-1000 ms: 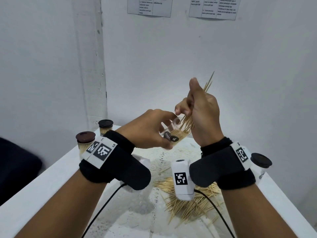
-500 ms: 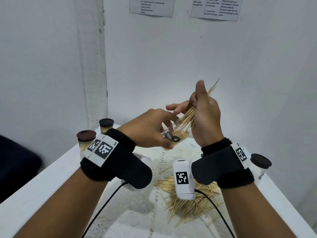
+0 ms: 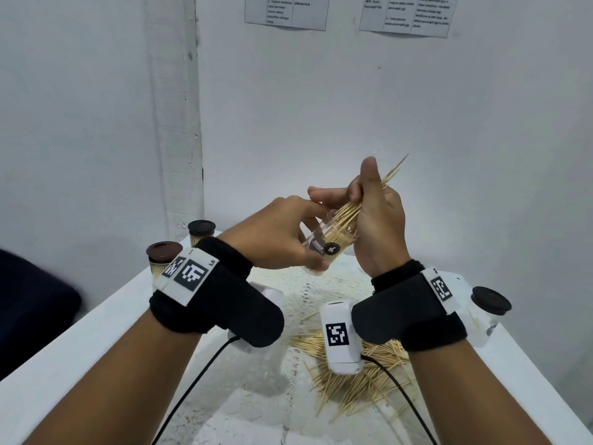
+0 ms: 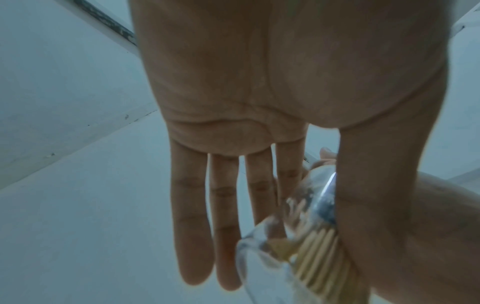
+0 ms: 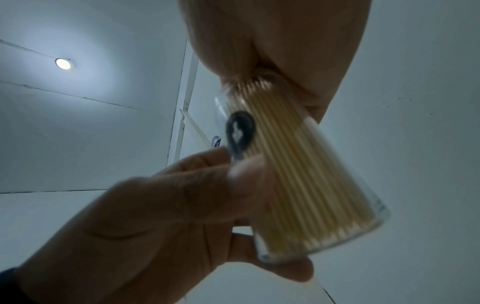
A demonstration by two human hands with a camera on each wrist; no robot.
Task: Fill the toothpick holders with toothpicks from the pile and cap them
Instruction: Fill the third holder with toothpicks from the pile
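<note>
Two grips: left hand (image 3: pixel 276 232) around tilted holder (image 3: pixel 327 248), right hand (image 3: pixel 378 220) pinching toothpicks (image 3: pixel 348 213) into it.

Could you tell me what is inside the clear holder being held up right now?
The clear holder holds packed toothpicks; the left hand covers its far side.

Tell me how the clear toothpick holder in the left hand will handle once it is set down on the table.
The clear holder looks like smooth plastic, so probably light and somewhat slippery. The left hand holds it tilted, and it looks taller than wide, so it may tip if nudged. The toothpicks pack it nearly full, likely steadying it a little; on its side it would probably roll.
</note>
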